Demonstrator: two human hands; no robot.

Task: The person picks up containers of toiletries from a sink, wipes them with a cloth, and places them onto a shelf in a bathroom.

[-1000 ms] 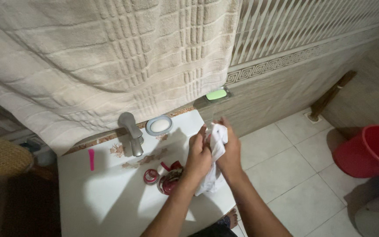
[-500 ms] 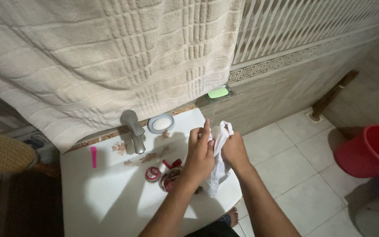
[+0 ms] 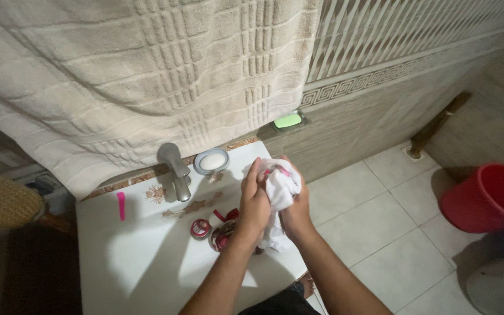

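Both my hands are pressed together over the white sink point(image 3: 147, 256), bunching a white cloth point(image 3: 277, 188) between them. My left hand point(image 3: 253, 201) grips the cloth from the left, fingers curled over its top. On the right side my right hand point(image 3: 294, 213) holds the same cloth, whose lower end hangs down toward the basin. A bit of pink shows at the top of the cloth. Below my left hand, red and white items point(image 3: 221, 233) lie in the basin.
A metal tap point(image 3: 174, 169) and a soap dish with white soap point(image 3: 211, 160) stand at the sink's back. A pink item point(image 3: 121, 205) lies on the rim. A big beige towel point(image 3: 147, 76) hangs above. Green soap point(image 3: 287, 121) sits on a wall ledge. A red bucket point(image 3: 491, 198) stands on the tiled floor.
My hands have closed tighter around the white cloth and bunched it into a ball; half a second ago it hung longer between them, with my left fingers raised.
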